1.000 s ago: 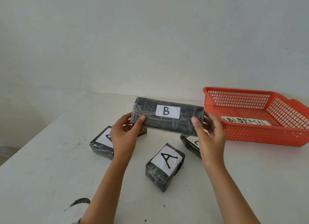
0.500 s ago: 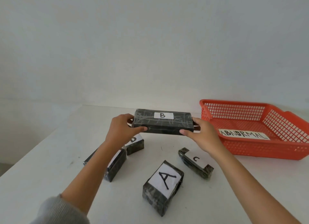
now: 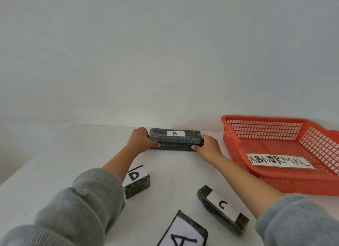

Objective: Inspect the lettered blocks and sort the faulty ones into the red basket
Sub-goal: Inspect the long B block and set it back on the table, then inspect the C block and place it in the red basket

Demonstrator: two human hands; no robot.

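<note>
A long dark block with a white B label [image 3: 175, 140] lies flat near the far edge of the white table [image 3: 64, 154]. My left hand [image 3: 140, 141] grips its left end and my right hand [image 3: 207, 148] grips its right end, thumbs on the front face. The red basket [image 3: 275, 183] stands at the right, with an ABNORMAL paper strip [image 3: 279, 161] inside and no blocks in it. Block D [image 3: 137, 180] sits behind my left forearm. Block C [image 3: 222, 208] lies nearer, and block A [image 3: 183, 233] is cut by the bottom edge.
A plain grey wall rises just behind the table's far edge. The table's left edge runs diagonally at the left. Grey sleeves cover both forearms in the foreground.
Both hands carried block B away from me and lowered it from mid-air onto the table near the far edge. The view shifted forward; one block at the left is now hidden.
</note>
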